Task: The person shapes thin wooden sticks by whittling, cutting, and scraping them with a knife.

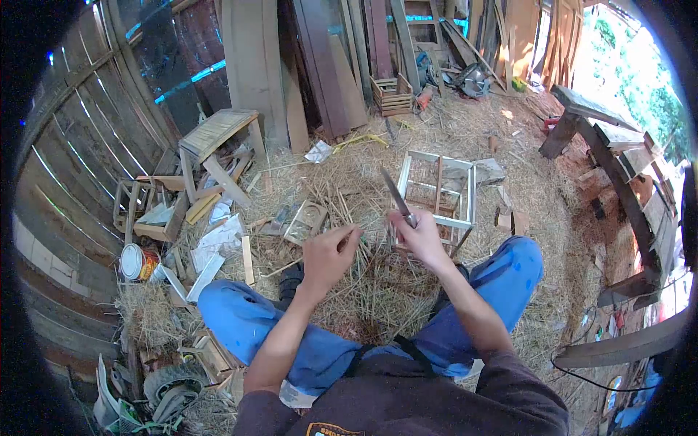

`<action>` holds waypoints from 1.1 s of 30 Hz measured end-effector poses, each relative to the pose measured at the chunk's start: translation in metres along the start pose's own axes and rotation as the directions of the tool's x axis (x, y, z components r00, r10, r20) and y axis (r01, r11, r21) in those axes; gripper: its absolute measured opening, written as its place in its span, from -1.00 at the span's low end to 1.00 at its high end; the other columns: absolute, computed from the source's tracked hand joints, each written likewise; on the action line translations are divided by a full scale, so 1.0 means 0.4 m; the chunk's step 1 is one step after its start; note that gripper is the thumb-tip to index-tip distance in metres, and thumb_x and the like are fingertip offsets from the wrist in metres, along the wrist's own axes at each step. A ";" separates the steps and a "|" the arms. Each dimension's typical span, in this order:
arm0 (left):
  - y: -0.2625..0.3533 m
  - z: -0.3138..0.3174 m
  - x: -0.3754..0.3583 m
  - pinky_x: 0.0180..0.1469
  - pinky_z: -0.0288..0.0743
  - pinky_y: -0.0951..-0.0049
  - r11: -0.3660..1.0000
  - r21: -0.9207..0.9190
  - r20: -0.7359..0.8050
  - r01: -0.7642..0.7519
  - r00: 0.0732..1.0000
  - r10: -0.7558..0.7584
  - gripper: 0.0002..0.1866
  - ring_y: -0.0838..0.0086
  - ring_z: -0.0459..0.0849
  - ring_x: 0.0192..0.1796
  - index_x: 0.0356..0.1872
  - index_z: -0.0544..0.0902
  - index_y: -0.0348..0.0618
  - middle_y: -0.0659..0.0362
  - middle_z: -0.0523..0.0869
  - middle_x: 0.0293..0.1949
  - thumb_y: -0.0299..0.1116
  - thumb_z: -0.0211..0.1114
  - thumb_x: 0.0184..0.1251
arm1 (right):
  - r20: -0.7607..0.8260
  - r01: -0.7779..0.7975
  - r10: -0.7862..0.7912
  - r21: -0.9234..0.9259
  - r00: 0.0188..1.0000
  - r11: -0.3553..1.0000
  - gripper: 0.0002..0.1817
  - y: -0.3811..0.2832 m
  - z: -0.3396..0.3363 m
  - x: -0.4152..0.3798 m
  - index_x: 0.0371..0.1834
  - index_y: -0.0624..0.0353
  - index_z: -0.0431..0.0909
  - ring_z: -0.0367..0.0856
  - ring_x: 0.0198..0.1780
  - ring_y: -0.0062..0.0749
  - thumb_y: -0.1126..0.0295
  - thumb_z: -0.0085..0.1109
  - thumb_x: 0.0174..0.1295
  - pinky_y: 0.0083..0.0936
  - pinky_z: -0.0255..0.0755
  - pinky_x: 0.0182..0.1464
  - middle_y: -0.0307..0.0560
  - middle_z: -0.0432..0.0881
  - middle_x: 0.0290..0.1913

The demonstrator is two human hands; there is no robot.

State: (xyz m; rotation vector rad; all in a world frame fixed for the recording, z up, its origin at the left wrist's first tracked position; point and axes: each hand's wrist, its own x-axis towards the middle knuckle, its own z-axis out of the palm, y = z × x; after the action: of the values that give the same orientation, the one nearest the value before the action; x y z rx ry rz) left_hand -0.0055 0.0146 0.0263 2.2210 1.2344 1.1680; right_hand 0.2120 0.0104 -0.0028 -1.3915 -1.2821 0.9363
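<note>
My right hand (420,236) is closed around the handle of a knife (396,192), whose blade points up and away from me. My left hand (331,254) is closed, its fingers curled and pinched together; whatever they hold, if anything, is too small to make out. Behind my right hand a wooden frame with pale bars (474,196) stands on the straw-covered floor (371,291). Beyond my left hand lies a small wooden piece with a round shape in it (307,220).
A slatted wooden stool (218,134) and a wooden crate (156,211) stand at the left, near a paint can (138,261). A small slatted crate (392,94) is at the back. Boards (254,65) lean on the wall. A rough bench (618,152) runs along the right.
</note>
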 end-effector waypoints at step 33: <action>0.008 0.062 -0.030 0.01 0.55 0.30 0.940 -0.342 0.060 -0.009 0.998 0.031 -0.79 0.36 0.71 -0.14 -0.01 0.66 -0.13 0.15 0.73 -0.19 -0.45 0.28 0.37 | 0.132 -0.146 0.102 0.385 0.986 0.911 -0.84 -0.078 0.028 -0.032 -0.14 0.14 0.65 0.36 -0.57 -0.83 0.33 0.35 0.34 -0.72 0.14 -0.57 -0.35 0.68 -0.40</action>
State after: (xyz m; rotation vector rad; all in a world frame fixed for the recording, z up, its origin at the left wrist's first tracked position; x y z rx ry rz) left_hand 0.0126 0.0053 0.0074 1.9973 0.9043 1.2047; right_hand 0.1924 -0.0017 0.0240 -1.1246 -1.0179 1.2944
